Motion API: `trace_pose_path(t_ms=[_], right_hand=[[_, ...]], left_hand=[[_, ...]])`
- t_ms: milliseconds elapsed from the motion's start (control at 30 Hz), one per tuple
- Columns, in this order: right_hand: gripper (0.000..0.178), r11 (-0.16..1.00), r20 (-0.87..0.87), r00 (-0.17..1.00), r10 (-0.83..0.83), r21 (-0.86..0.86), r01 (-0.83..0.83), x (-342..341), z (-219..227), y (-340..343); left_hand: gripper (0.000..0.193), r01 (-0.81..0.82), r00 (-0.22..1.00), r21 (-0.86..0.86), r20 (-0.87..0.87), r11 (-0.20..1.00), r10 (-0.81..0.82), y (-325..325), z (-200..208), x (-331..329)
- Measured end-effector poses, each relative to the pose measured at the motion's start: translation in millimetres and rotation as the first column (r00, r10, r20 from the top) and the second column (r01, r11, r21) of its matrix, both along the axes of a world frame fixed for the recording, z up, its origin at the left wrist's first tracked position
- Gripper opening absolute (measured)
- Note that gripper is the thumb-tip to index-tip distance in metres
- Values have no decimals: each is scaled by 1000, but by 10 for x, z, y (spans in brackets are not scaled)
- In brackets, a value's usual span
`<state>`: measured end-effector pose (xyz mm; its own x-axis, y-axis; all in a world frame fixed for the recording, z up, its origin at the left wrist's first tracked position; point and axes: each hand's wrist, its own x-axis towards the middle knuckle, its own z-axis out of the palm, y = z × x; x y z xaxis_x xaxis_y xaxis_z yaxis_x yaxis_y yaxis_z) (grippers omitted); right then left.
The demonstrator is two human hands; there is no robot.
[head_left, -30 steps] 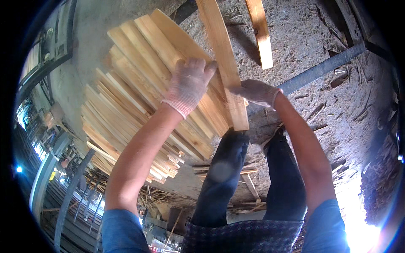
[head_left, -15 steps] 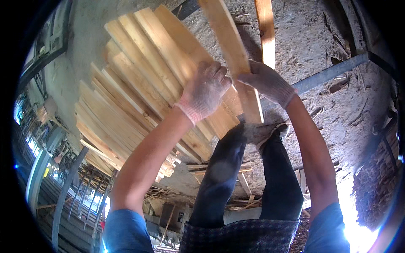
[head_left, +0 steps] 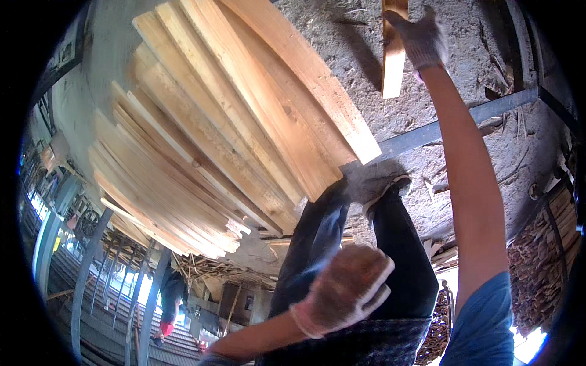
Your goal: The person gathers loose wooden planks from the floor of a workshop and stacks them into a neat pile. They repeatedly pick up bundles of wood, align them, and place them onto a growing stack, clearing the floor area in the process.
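My right hand [head_left: 422,39], in a pale knitted glove, reaches to the top of the view with thumb and fingers apart. Its thumb crosses over a short wooden plank [head_left: 394,70]; whether it presses on the wood I cannot tell. Over my lap, my left hand [head_left: 345,290] is curled closed in a brown-stained glove, somewhat smeared, with nothing visible in it. A row of overlapping pale planks [head_left: 244,128] fans out at the left. The rightmost plank [head_left: 317,79] lies along the edge of that row, apart from both hands.
A grey metal bar [head_left: 452,119] crosses the rough ground [head_left: 470,165] at the right. Stacked wood [head_left: 540,256] stands at the far right. Metal posts [head_left: 91,280] rise at the lower left, where another person [head_left: 171,299] is partly visible. My legs [head_left: 400,256] are below the planks.
The plank between my hands now lies at the right of the row, released. My left hand has drawn back toward my lap; my right hand has moved up to the short plank.
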<state>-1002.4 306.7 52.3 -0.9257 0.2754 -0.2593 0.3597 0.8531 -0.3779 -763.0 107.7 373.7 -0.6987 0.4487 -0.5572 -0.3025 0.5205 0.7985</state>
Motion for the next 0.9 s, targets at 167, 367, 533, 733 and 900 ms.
trace_pose_path(t_ms=[167,367,533,733,900], right_hand=[[74,983,141,987,-78,-156,100,25,93,-356],[55,947,36,988,151,-292,-135,407,1130,-564],[41,848,281,875,395,-478,-230,466,1615,-1227],[62,858,303,915,266,-507,-82,655,1689,-1432],[70,853,-92,978,189,-477,-210,1655,1723,-637]], left_hand=[[44,143,981,112,114,983,-156,360,-82,547],[41,151,981,-101,134,983,-137,442,-267,681],[37,233,972,-161,2,959,-235,582,-356,1004],[30,287,942,-181,-126,941,-311,713,-413,1105],[31,345,939,-139,68,928,-338,683,-588,1678]])
